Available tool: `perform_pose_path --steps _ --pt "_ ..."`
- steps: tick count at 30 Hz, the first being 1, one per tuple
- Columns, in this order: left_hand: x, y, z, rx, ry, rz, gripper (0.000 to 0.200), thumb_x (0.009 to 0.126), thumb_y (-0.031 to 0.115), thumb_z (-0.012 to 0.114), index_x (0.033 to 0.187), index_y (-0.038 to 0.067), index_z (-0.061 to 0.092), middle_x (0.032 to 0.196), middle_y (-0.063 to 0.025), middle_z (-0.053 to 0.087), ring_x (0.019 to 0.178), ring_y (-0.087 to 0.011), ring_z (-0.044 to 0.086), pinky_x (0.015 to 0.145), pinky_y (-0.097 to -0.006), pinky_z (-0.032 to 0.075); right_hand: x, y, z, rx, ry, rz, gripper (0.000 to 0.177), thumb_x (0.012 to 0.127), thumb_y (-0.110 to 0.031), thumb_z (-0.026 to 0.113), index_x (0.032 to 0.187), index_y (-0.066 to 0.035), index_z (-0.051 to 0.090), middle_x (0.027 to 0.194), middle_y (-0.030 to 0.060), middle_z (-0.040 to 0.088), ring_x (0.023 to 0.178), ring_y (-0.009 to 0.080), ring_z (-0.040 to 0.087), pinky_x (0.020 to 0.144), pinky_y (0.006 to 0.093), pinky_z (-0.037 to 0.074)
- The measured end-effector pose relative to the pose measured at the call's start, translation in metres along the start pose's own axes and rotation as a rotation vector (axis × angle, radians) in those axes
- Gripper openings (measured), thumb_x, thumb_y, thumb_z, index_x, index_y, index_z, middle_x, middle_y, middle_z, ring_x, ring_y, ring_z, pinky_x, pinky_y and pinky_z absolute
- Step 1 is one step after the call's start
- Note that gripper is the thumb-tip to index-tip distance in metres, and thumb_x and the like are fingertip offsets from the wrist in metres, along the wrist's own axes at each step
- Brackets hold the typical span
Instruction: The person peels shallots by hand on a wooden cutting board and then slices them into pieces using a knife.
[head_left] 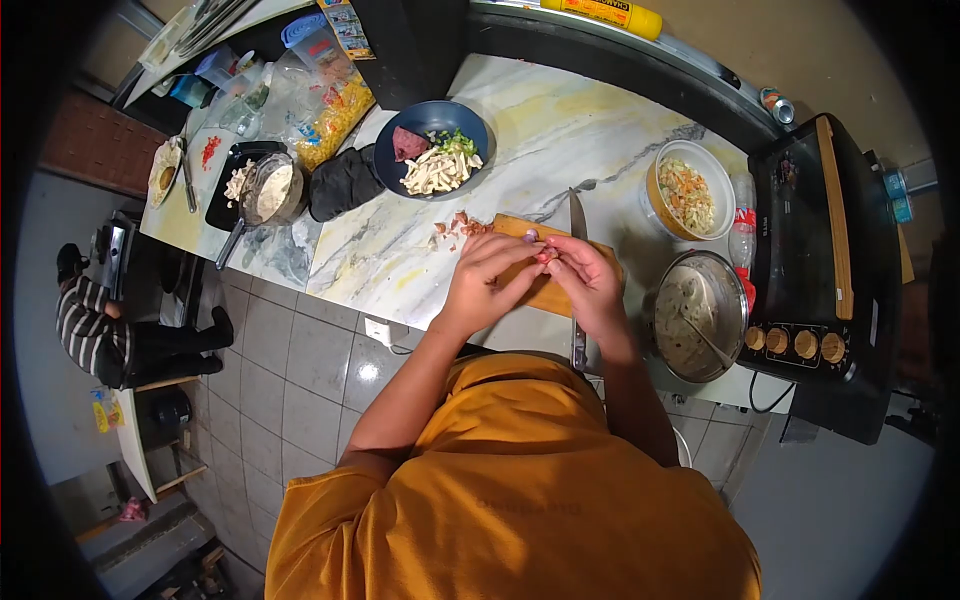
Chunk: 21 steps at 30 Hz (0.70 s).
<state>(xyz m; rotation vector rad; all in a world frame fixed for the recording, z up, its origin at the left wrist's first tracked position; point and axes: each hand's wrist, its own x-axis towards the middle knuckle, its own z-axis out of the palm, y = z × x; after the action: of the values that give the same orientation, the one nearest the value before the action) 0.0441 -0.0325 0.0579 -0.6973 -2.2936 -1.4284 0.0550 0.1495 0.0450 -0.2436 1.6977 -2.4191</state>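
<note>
Over the wooden cutting board [546,296], my left hand [487,278] and my right hand [591,283] meet with their fingertips pinched on a small reddish shallot [544,257]. My fingers cover part of it. Another purple piece [531,235] shows just beyond my fingertips on the board. A knife [577,208] lies across the board, its blade partly hidden by my right hand. Reddish-brown peels [462,225] are scattered on the marble-patterned counter beside the board's left edge.
A dark bowl [480,122] holds sliced white strips, chopped greens and pinkish meat. At right are a bowl of shredded vegetables [688,190], a metal bowl with a spoon [702,300] and an oven [810,240]. A pan [272,192] sits at left. Another person [95,315] is further left.
</note>
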Motion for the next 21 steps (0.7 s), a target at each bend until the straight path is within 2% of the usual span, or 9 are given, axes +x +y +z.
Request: perform_pose_path --steps 4,10,16,18,21 --pt "-0.001 0.002 0.004 -0.158 -0.051 -0.13 0.027 0.082 0.008 0.073 0.108 0.003 0.069 0.101 -0.0118 0.068 0.096 -0.027 0.064 0.088 -0.0351 0.047 0.001 0.006 -0.006 -0.022 0.002 -0.001 0.029 0.095 0.001 0.055 0.124 0.005 0.053 0.119 0.0119 0.062 0.109 0.0158 0.06 0.097 0.0278 0.047" --pt "-0.004 -0.005 0.01 -0.251 -0.04 -0.215 0.02 0.083 0.005 0.071 0.103 0.001 0.072 0.097 -0.0122 0.069 0.091 -0.0233 0.064 0.084 -0.0321 0.049 0.0 0.014 -0.008 -0.06 0.029 -0.018 0.03 0.094 0.003 0.056 0.123 0.005 0.054 0.121 0.012 0.062 0.11 0.0156 0.06 0.097 0.0273 0.047" --pt "-0.008 -0.014 0.015 -0.343 -0.008 -0.28 0.015 0.086 0.006 0.07 0.101 0.002 0.073 0.096 -0.0092 0.07 0.092 -0.0193 0.064 0.085 -0.0305 0.048 0.004 0.016 -0.01 -0.027 0.009 0.094 0.032 0.094 0.003 0.057 0.125 0.005 0.054 0.126 0.0113 0.06 0.112 0.0144 0.059 0.097 0.0268 0.047" --pt "-0.007 -0.015 0.016 -0.395 -0.031 -0.359 0.014 0.086 0.006 0.07 0.1 0.002 0.073 0.097 -0.0086 0.07 0.093 -0.0185 0.064 0.085 -0.0302 0.048 0.003 0.017 -0.009 -0.044 0.003 0.081 0.032 0.093 0.003 0.057 0.125 0.005 0.053 0.125 0.011 0.06 0.112 0.0142 0.059 0.098 0.0265 0.047" --pt "-0.009 -0.019 0.016 -0.392 -0.033 -0.33 0.015 0.085 0.005 0.071 0.099 0.002 0.073 0.097 -0.0082 0.07 0.093 -0.0179 0.064 0.085 -0.0295 0.048 0.004 0.024 -0.012 -0.081 -0.001 0.078 0.033 0.093 0.004 0.058 0.125 0.006 0.053 0.121 0.0111 0.062 0.11 0.0143 0.06 0.097 0.0258 0.048"
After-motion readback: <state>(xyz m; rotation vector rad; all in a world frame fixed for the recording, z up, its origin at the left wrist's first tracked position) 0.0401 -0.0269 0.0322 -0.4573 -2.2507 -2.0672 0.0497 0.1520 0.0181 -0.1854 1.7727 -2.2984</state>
